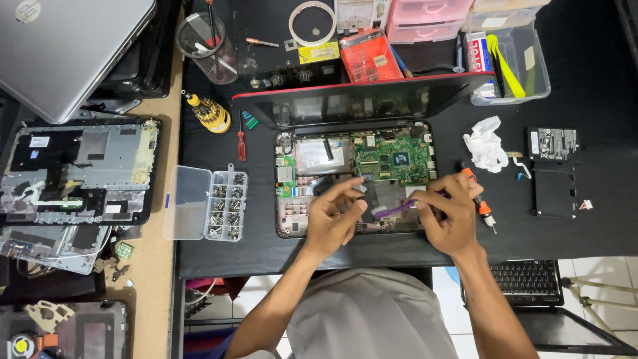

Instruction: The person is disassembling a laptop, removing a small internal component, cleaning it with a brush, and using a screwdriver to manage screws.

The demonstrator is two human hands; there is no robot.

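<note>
Laptop (312,223), opened, green board (392,158) bared, under both hands (392,216).

Bare forearms, sleeveless to the elbows; plain grey shirt (372,316) over the torso; no rings, watch or gloves visible.

Opened laptop base (352,176) lies flat on the black mat, top cover off, red-edged lid tilted back behind it. Inside: green mainboard (392,158) at upper right w/ a dark square chip near its centre, silver shielded plate at upper left, small green board on the left edge, dark area along the lower middle. Purple tool (393,210), thin & flat, lies low at a slight tilt over the lower right of the base, one end under the right-hand fingers, other end pointing toward the left-hand fingers; its tip touches the dark area.
</note>
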